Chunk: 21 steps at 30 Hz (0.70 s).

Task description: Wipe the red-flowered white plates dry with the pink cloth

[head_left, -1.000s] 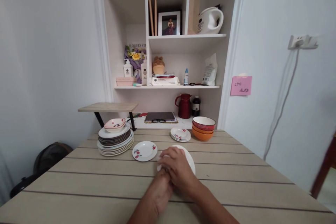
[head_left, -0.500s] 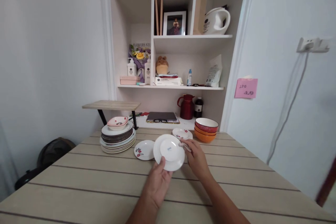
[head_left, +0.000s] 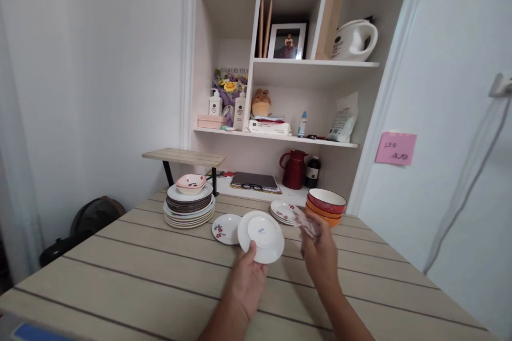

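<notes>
My left hand [head_left: 250,279] grips a small white plate [head_left: 272,248] by its near edge, thumb on top, with the stamped underside facing me. To its right, my right hand [head_left: 322,250] is closed on a crumpled pale cloth [head_left: 307,224], apart from the plate. One flowered saucer [head_left: 226,229] lies on the table just left of the held plate. Behind my right hand sits a short stack of flowered saucers [head_left: 283,209], partly covered by the cloth.
At the left stands a tall stack of plates [head_left: 188,218] topped with square bowls [head_left: 191,184], beside a small raised shelf [head_left: 184,156]. Orange and red bowls [head_left: 326,202] are stacked at the right. A laptop [head_left: 256,180] and a red jug [head_left: 294,170] sit at the back.
My right hand has moved right, away from the plate, taking the cloth with it. The left hand still holds the plate. The camera view has turned and tilted slightly.
</notes>
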{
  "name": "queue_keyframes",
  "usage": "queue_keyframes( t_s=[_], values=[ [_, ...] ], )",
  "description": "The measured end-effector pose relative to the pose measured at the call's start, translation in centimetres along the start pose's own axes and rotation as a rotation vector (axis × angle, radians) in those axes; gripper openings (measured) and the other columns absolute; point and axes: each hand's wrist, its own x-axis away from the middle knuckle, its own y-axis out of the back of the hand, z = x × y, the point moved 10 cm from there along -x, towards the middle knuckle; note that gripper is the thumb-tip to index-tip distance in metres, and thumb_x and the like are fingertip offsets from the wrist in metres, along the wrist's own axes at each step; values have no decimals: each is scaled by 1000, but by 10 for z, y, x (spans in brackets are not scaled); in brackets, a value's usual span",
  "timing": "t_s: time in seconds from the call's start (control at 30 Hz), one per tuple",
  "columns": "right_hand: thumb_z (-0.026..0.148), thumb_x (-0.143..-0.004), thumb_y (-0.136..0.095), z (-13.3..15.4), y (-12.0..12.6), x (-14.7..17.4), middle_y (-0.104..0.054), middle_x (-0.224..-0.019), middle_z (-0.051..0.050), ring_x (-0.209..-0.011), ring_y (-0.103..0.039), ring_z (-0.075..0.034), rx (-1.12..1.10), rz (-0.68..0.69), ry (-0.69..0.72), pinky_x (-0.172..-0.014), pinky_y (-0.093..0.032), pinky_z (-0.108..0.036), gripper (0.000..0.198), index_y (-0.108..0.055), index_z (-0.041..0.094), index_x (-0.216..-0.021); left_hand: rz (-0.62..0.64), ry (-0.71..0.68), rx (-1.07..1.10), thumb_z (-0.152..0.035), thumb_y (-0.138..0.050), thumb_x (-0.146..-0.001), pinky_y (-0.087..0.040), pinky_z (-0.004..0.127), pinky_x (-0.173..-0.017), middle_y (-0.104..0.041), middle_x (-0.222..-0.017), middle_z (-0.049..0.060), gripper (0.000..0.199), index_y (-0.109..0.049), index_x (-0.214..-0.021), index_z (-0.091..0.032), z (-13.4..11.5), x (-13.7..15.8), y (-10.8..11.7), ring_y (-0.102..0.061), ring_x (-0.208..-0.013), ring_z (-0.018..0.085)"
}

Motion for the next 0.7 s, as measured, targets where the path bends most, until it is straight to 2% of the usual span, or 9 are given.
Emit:
queue_keyframes(
  t_s=[0.1,0.23,0.33,0.4,0.5,0.6,0.7],
  values=[
    [20,-85,-50,24,-23,6,-65,-113,-9,-106,-58,-26,72,149,168,-92,-45,-45,28,-63,23,-109,20,20,23,-18,-61,-87,-55,29,-87,-72,-109,12,26,-64,-111,-12,0,0,-4,-69,-99,19],
    [10,-83,-50,71,-59,35,-66,-112,-7,-107,-57,-24,71,343,393,-93,-45,-42,27,-65,24,-100,20,66,96,-19,-55,-90,-56,25,-76,-73,-102,12,21,-65,-108,-10,1,2,-5,-70,-86,16],
    [8,-85,-50,103,-83,61,-68,-111,-6,-104,-56,-22,83,491,535,-92,-44,-40,27,-66,25,-100,-5,108,193,-17,-49,-93,-54,19,-68,-73,-90,9,21,-67,-99,-10,3,0,1,-68,-73,11],
    [8,-86,-50,109,-91,67,-68,-112,-6,-105,-56,-22,105,538,583,-91,-44,-40,30,-66,25,-104,-9,118,208,-18,-48,-93,-53,19,-67,-73,-87,9,21,-67,-96,-10,3,-1,2,-67,-71,11],
    [7,-83,-49,91,-78,50,-67,-114,-8,-105,-57,-24,132,447,555,-91,-45,-42,35,-66,24,-109,-2,116,135,-19,-54,-90,-54,22,-73,-73,-95,10,19,-67,-101,-10,5,0,2,-69,-79,14],
    [7,-81,-46,48,-48,18,-67,-113,-9,-106,-57,-26,214,258,376,-92,-44,-45,37,-68,23,-107,33,153,-9,-23,-59,-88,-53,27,-82,-73,-106,11,26,-64,-111,-12,15,3,-3,-69,-94,18],
    [12,-82,-48,22,-31,4,-66,-115,-9,-108,-56,-27,261,214,256,-94,-43,-47,34,-69,23,-107,68,205,-117,-25,-61,-87,-52,30,-86,-73,-105,11,31,-63,-114,-11,27,7,-7,-68,-99,21]
  ],
)
